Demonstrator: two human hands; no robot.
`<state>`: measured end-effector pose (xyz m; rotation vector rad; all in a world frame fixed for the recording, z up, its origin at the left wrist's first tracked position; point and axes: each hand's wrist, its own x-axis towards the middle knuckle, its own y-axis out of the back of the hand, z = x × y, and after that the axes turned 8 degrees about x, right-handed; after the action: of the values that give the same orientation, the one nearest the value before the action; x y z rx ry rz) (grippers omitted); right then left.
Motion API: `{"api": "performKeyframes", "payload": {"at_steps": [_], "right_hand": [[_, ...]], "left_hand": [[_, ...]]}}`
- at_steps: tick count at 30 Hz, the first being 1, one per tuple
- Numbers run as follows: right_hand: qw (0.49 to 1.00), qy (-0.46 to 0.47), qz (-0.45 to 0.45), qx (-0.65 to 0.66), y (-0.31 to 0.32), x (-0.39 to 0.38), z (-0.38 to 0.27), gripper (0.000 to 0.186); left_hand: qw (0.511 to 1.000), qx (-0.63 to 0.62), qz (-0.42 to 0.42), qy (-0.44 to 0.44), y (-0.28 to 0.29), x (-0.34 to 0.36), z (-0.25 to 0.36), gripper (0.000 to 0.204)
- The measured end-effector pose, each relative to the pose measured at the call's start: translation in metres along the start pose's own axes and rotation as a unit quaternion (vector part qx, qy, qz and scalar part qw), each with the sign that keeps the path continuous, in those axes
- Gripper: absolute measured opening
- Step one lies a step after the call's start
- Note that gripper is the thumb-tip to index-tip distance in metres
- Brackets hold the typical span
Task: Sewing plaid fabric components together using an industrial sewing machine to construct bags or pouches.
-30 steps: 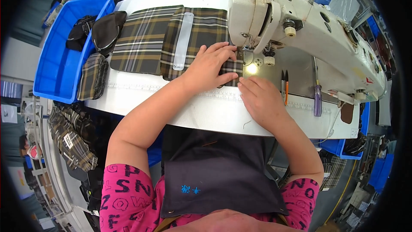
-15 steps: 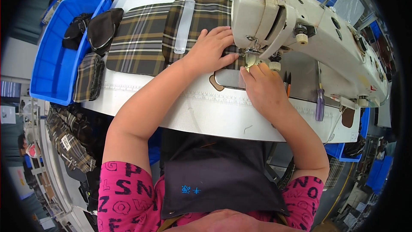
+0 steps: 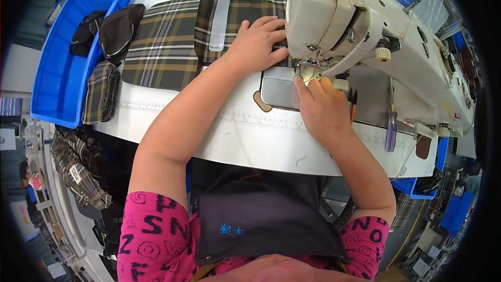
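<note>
My left hand [image 3: 254,46] lies flat with its fingers apart on a dark plaid fabric panel [image 3: 245,5], just left of the sewing machine's [image 3: 329,26] needle area. A pale grey strip [image 3: 221,18] lies along this panel. The panel overlaps a second plaid piece [image 3: 162,47] to its left. My right hand [image 3: 323,107] is curled at the front right of the presser foot [image 3: 311,63], over the metal machine bed [image 3: 279,87]. Its fingers are bent close together, and whatever they may pinch is hidden.
A blue bin [image 3: 49,73] with dark pieces stands at the left, a black pouch-like piece [image 3: 120,31] and a folded plaid bundle [image 3: 100,91] beside it. A purple-handled screwdriver [image 3: 391,130] and a pointed orange tool [image 3: 353,109] lie right of my right hand. A ruler scale [image 3: 235,117] crosses the white table.
The panel with the grey strip has slid away from me, and my left hand has moved with it. My right hand stays beside the presser foot. The whole view has shifted slightly.
</note>
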<state>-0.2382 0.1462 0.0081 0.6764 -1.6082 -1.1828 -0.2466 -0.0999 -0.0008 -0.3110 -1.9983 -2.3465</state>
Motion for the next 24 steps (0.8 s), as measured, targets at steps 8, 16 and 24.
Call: {"api": "performKeyframes", "payload": {"at_steps": [8, 16, 24], "right_hand": [[0.999, -0.017, -0.035, 0.029, 0.006, 0.006, -0.003, 0.044], [0.997, -0.003, -0.069, 0.040, 0.010, 0.008, 0.001, 0.048], [0.996, -0.011, -0.053, 0.064, 0.006, 0.009, -0.009, 0.047]], "left_hand": [[0.999, -0.005, 0.035, 0.000, -0.002, -0.005, -0.002, 0.046], [0.998, -0.048, 0.040, -0.008, -0.014, -0.004, 0.000, 0.050], [0.997, -0.064, 0.034, 0.000, -0.015, -0.007, -0.003, 0.052]]}}
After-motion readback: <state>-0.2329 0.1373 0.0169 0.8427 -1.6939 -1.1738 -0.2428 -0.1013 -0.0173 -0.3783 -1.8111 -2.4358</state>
